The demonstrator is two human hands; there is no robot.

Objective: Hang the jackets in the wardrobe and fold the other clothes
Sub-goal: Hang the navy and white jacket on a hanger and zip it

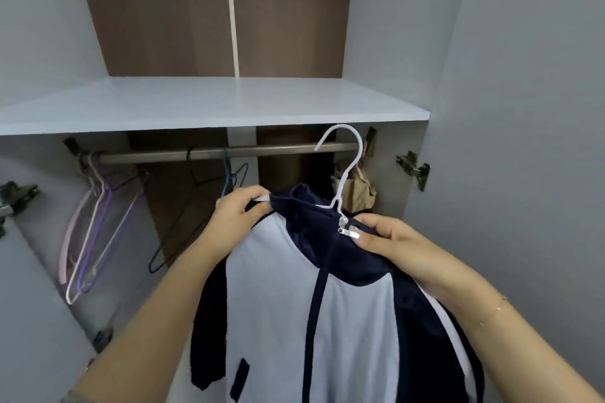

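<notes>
Now both hands, left [237, 217] and right [388, 240], grip one jacket [294, 304] on one white hanger [343, 170].

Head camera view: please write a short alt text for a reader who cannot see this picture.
Two bare hands, left hand and right hand, hold a navy and white zip jacket on a white hanger, its hook raised at the wardrobe rail. Empty hangers hang at the rail's left end under a white shelf.
</notes>
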